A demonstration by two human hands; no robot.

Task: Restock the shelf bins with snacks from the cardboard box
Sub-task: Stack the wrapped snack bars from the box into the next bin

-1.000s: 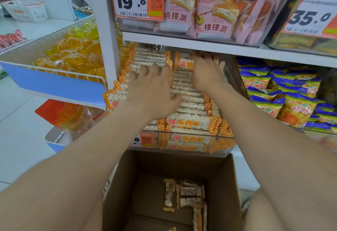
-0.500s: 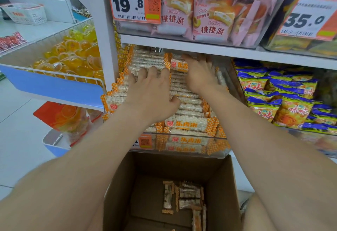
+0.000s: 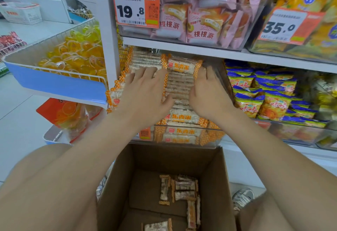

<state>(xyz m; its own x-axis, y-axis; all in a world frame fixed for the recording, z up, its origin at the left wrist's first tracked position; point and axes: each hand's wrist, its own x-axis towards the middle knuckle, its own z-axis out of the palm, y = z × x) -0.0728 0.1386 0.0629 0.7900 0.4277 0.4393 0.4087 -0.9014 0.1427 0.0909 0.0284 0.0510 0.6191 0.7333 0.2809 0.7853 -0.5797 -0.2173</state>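
**Hands ease back along the rice-bar rows**

Both hands have drawn slightly nearer along the bin since a second ago, the right hand pulling back from the far end. Nearest, the cardboard box (image 3: 219,185) stands open below the shelf, with a few loose packets (image 3: 182,188) lying on its bottom. Just beyond it, the clear shelf bin (image 3: 209,137) holds two packed rows of rice bars (image 3: 179,86).

The left hand (image 3: 145,92) lies palm down on the left row. Its fingers are straight and a little spread, its thumb reaches toward the right row, and it grips nothing. The right hand (image 3: 206,94) rests against the right side of the right row, fingers extended and close together, holding nothing.

Between the fingertips at the far end, one upright packet (image 3: 182,65) faces its label toward the near side. To the right sit blue-and-yellow snack bags (image 3: 264,99). On the shelf above are pink pie packs (image 3: 206,24) beside an orange price tag (image 3: 135,10) reading 19.8.
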